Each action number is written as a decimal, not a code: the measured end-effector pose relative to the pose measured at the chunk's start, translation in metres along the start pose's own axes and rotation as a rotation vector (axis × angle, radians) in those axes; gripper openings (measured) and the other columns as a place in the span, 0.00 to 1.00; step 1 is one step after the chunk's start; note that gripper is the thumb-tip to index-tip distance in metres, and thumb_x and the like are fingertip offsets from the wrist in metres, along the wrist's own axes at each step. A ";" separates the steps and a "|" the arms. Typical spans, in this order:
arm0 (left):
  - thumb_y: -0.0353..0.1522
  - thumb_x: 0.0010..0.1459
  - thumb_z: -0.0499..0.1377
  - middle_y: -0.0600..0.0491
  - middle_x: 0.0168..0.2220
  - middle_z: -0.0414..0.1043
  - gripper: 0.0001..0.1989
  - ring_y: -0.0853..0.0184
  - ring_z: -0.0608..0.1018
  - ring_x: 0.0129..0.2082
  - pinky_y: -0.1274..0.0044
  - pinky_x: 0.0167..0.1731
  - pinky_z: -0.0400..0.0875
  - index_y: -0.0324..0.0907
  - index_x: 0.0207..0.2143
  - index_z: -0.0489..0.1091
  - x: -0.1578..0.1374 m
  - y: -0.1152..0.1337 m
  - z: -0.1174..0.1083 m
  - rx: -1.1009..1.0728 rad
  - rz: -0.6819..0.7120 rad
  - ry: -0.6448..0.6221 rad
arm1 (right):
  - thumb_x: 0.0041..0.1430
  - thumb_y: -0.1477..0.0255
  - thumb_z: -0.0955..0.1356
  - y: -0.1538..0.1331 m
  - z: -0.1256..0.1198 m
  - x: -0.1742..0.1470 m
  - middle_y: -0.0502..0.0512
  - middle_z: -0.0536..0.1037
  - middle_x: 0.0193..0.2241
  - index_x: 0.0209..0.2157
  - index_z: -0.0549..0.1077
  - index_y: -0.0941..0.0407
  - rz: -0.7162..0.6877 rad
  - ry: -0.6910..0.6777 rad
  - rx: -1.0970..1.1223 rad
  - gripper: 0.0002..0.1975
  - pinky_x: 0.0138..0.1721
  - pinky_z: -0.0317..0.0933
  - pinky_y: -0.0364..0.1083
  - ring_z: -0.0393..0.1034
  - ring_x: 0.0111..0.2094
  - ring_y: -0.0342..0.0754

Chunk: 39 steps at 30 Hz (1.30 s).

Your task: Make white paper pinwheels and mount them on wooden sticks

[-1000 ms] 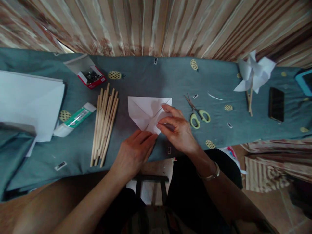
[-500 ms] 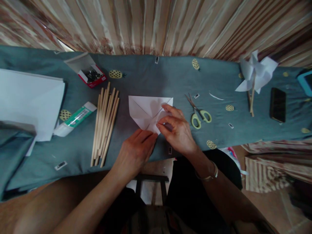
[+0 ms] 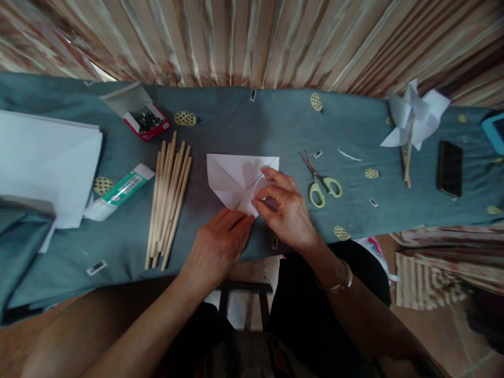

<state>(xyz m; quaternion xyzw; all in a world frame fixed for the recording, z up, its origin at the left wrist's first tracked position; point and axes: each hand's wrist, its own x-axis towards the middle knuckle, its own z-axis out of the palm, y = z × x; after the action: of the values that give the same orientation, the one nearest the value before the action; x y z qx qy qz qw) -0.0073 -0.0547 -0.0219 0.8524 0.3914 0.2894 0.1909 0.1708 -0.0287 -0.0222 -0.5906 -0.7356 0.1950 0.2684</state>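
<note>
Firstly, at the far left of the tabletop (image 3: pixel 228 121), the paper stack (image 3: pixel 47 163) lies partly under a fold of cloth (image 3: pixel 23 249); a tug on that cloth could shift or crease the sheets. A white-and-green tube (image 3: pixel 122 191) lies just beside the stack; its contents are not legible. The red box (image 3: pixel 156 131) has its lid raised over small metal pieces (image 3: pixel 147 121), so a knock could scatter them. The wooden sticks (image 3: pixel 169 205) lie loose and could roll if brushed by the left forearm.

The left hand (image 3: pixel 220 236) has its fingers bent over the near corner of the white sheet (image 3: pixel 226 168); whether it grips or merely presses cannot be told. The sheet lies flat at the centre, diagonal lines running inward from its far corners, its left part slightly bowed. The right hand (image 3: pixel 289 212) appears to pinch a flap at the sheet's right side. Principal risk: pulling unevenly against the left hand could tear the paper or set a skewed crease.

Further right, the scissors (image 3: pixel 317 181) lie with blades parted, near enough for the right hand to catch them on a sideways sweep. Beyond, the paper pinwheel (image 3: pixel 417 115) has thin vanes, easily crushed, with a dark phone (image 3: pixel 449 168) near it.
</note>
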 end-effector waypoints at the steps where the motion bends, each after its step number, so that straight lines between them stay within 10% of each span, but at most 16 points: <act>1: 0.25 0.64 0.56 0.46 0.35 0.77 0.07 0.63 0.77 0.34 0.72 0.34 0.78 0.33 0.40 0.74 0.000 0.000 0.000 -0.001 -0.002 -0.005 | 0.58 0.75 0.69 0.000 0.000 0.000 0.60 0.72 0.57 0.29 0.75 0.55 -0.001 0.002 0.002 0.04 0.58 0.62 0.60 0.66 0.58 0.56; 39: 0.27 0.65 0.53 0.48 0.35 0.76 0.08 0.64 0.76 0.34 0.72 0.36 0.77 0.38 0.37 0.72 0.001 0.000 -0.001 0.031 -0.034 -0.072 | 0.68 0.77 0.59 -0.003 0.022 -0.025 0.62 0.70 0.61 0.56 0.70 0.56 -0.252 -0.056 -0.169 0.19 0.60 0.61 0.61 0.61 0.63 0.58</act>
<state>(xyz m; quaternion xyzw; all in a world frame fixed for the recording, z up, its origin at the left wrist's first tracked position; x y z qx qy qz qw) -0.0074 -0.0538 -0.0206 0.8583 0.4033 0.2491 0.1967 0.1588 -0.0532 -0.0421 -0.5085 -0.8249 0.1136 0.2193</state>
